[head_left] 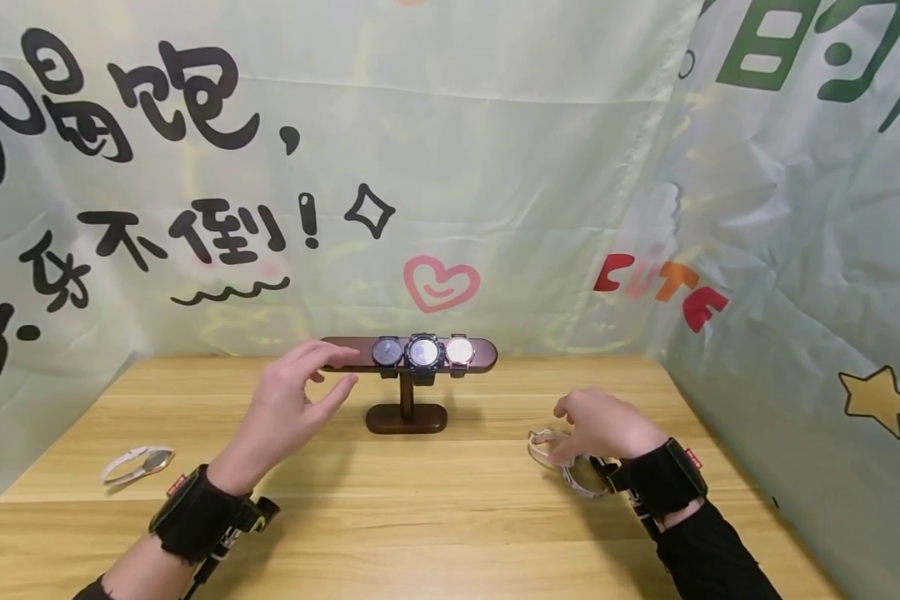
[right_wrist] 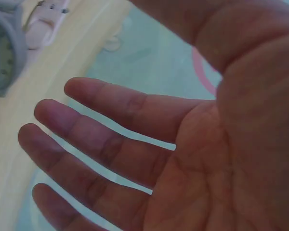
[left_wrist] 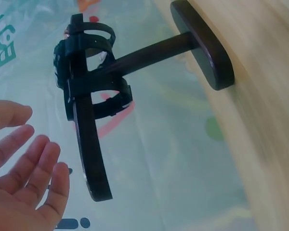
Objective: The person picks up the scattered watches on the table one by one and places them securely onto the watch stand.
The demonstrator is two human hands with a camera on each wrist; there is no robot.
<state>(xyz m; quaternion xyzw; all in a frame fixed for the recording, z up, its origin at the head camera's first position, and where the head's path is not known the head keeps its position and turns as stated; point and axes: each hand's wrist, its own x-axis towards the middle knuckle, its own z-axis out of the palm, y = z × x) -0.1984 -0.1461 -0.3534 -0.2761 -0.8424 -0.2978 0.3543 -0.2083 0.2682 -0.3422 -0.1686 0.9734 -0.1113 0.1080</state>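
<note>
A dark wooden watch stand holds several watches side by side on its crossbar: a dark watch, a bulky black one and one with a bright, glaring face. At the bar's bare left end is my left hand, fingers loosely spread and holding nothing. In the left wrist view, the fingertips stay beside the crossbar, apart from it. My right hand hovers over a pale-strapped watch on the table; the right wrist view shows its fingers extended, with the watch's round face beyond them.
Another watch with a white strap lies on the left of the wooden table. A printed cloth hangs behind and along the right side. Both wrists wear black bands with small cameras.
</note>
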